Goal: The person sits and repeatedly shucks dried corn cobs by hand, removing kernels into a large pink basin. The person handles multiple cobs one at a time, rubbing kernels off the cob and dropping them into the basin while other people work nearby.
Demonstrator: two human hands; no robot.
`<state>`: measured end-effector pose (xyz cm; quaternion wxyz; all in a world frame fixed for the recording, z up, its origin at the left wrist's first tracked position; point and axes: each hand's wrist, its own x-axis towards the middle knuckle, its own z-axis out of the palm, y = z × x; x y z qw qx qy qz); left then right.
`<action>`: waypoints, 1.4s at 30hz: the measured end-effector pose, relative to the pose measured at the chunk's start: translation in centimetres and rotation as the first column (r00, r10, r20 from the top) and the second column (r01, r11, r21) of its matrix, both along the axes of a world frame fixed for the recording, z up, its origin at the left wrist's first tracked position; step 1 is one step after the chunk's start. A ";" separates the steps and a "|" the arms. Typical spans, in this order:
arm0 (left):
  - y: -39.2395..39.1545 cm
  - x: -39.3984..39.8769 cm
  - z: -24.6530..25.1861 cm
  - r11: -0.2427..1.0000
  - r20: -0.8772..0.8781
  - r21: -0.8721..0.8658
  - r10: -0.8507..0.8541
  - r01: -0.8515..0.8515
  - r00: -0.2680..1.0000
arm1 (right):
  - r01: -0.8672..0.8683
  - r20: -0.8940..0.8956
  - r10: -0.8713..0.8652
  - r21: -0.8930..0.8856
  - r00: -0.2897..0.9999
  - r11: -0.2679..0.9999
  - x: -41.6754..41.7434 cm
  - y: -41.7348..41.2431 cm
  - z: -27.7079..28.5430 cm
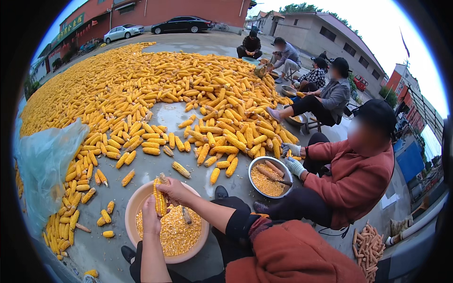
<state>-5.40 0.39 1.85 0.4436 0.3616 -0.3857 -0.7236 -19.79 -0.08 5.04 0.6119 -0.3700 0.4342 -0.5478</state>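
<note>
Over a beige plastic basin [131,205], my left hand [151,216] grips a yellow ear of corn [160,201], held nearly upright. My right hand [176,191] is closed around a tan corncob [163,179], pressed against the upper part of that ear; my fingers hide most of the cob. Below both hands, loose corn kernels [178,235] fill the lower part of the basin. On the kernels lies a stripped cob [186,215]. The basin stands on the concrete between my dark shoes.
A huge pile of corn ears [141,85] spreads ahead, with plastic sheeting [53,159] at left. Beside me at right, a gloved co-worker [348,173] works at a metal bowl [252,177] of kernels. Other seated people line the pile. Stripped cobs [368,247] are heaped at lower right.
</note>
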 end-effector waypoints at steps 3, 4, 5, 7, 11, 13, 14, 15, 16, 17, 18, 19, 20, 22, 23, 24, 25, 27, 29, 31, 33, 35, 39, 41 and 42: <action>-0.5 0.6 -0.3 1.000 0.039 -0.015 0.001 -0.001 0.999 | -0.036 -0.098 0.039 0.029 0.994 0.999 0.4 -0.5 0.5; -0.4 1.2 -0.7 1.000 0.066 -0.001 0.017 -0.017 0.998 | -0.029 -0.071 0.030 0.015 0.997 0.999 0.9 -0.6 0.1; -0.8 0.6 -1.2 1.000 0.063 -0.013 0.021 -0.020 0.998 | -0.006 -0.109 0.007 0.011 0.994 1.000 0.5 -0.7 -0.1; -0.7 0.4 -1.2 0.999 0.098 -0.035 0.031 -0.028 0.995 | 0.008 -0.164 0.002 0.058 0.986 0.998 0.3 -0.7 -0.1; -0.9 1.5 -2.6 0.977 0.158 -0.156 0.169 -0.144 0.973 | -0.018 -0.193 0.025 0.038 0.981 0.999 1.6 -1.4 -1.3; -1.0 2.6 -3.3 0.955 0.257 -0.233 0.243 -0.184 0.935 | -0.004 -0.198 0.003 -0.004 0.980 1.000 2.9 -1.5 -1.3; -0.7 3.2 -3.6 0.948 0.262 -0.249 0.264 -0.199 0.928 | -0.006 -0.202 0.005 -0.005 0.979 1.000 3.5 -1.1 -1.1; -0.5 3.4 -3.4 0.939 0.259 -0.274 0.280 -0.208 0.924 | 0.000 -0.212 -0.004 -0.017 0.977 1.000 3.7 -1.1 -0.8; -0.1 3.4 -2.6 0.959 0.161 -0.156 0.261 -0.237 0.952 | -0.015 -0.216 0.017 0.012 0.976 1.000 3.5 -1.2 -0.7; 0.4 3.7 -1.8 0.976 0.054 -0.050 0.216 -0.214 0.975 | -0.023 -0.205 0.028 0.025 0.978 0.999 3.4 -1.1 -0.7; 0.7 3.8 -0.4 0.983 -0.066 0.048 0.182 -0.179 0.981 | -0.036 -0.196 0.041 0.024 0.980 0.999 3.1 -1.2 -0.5; 0.9 3.9 0.1 0.982 -0.189 0.139 0.156 -0.131 0.970 | -0.048 -0.187 0.051 0.024 0.981 0.999 2.8 -1.4 -0.5; 0.7 4.4 -0.5 0.989 -0.258 0.138 0.080 -0.045 0.963 | -0.060 -0.181 0.063 0.023 0.982 0.998 2.6 -1.4 -0.6; 1.1 4.4 0.6 0.993 -0.299 0.122 0.029 0.008 0.954 | -0.091 -0.159 0.094 0.021 0.983 0.996 2.2 -1.4 -0.3; 1.2 4.3 1.0 0.993 -0.320 0.112 0.001 0.037 0.947 | -0.101 -0.158 0.104 0.025 0.982 0.995 2.1 -1.3 -0.2; 1.3 4.4 0.8 0.993 -0.321 0.109 -0.013 0.051 0.947 | -0.111 -0.154 0.114 0.029 0.981 0.993 2.1 -1.2 -0.1; 1.3 4.5 0.5 0.993 -0.291 0.100 -0.027 0.058 0.956 | -0.123 -0.157 0.127 0.031 0.979 0.992 2.2 -1.1 0.0; 1.3 4.6 0.2 0.993 -0.232 0.082 -0.059 0.080 0.971 | -0.142 -0.166 0.146 0.036 0.975 0.989 2.3 -0.9 0.1; 1.2 4.5 -0.2 0.992 -0.221 0.078 -0.077 0.096 0.972 | -0.150 -0.186 0.153 0.029 0.971 0.988 2.3 -0.8 0.0; 1.2 4.5 -0.4 0.995 -0.173 0.053 -0.073 0.084 0.982 | -0.149 -0.206 0.149 0.016 0.967 0.989 2.3 -0.8 -0.2; 1.2 4.4 -0.5 0.998 -0.130 0.009 -0.065 0.067 0.989 | -0.149 -0.200 0.148 0.009 0.969 0.989 2.4 -0.8 -0.1; 1.3 4.3 -0.5 0.999 -0.058 -0.045 -0.024 0.022 0.998 | -0.154 -0.217 0.152 0.006 0.964 0.988 2.5 -0.7 -0.1; 1.4 3.8 -0.8 0.990 -0.017 -0.109 0.086 -0.087 0.996 | -0.161 -0.268 0.155 -0.004 0.951 0.987 2.8 -0.5 -0.1; 2.1 3.5 1.1 0.998 -0.080 -0.042 0.037 -0.041 0.996 | -0.148 -0.273 0.141 -0.005 0.951 0.989 2.5 -0.5 -0.1; 2.0 3.5 0.9 0.996 -0.076 -0.081 0.024 -0.030 0.997 | -0.150 -0.269 0.144 -0.003 0.952 0.989 2.7 -0.5 -0.2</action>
